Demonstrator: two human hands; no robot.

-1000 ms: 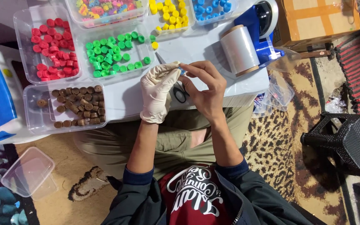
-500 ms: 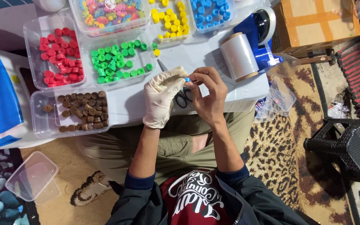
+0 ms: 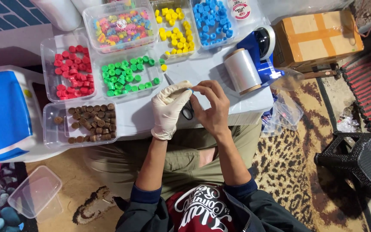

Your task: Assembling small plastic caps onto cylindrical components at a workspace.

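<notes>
Low white table point(image 3: 142, 116), trays of coloured beads; gloved left hand point(image 3: 168, 109) and bare right hand point(image 3: 211, 107) both pinch one tiny blue bead point(image 3: 191, 90). Likely light, hard, slippery; grip its sides.

The small blue item point(image 3: 190, 90) pinched between both hands is too small to identify. Scissors point(image 3: 187, 112) lie mostly hidden beneath them. The blue beads' tray point(image 3: 232, 30) is cut off at top.

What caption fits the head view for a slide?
Gloved left hand and bare right hand pinch a small blue piece over a white table beside trays of coloured beads.
</notes>
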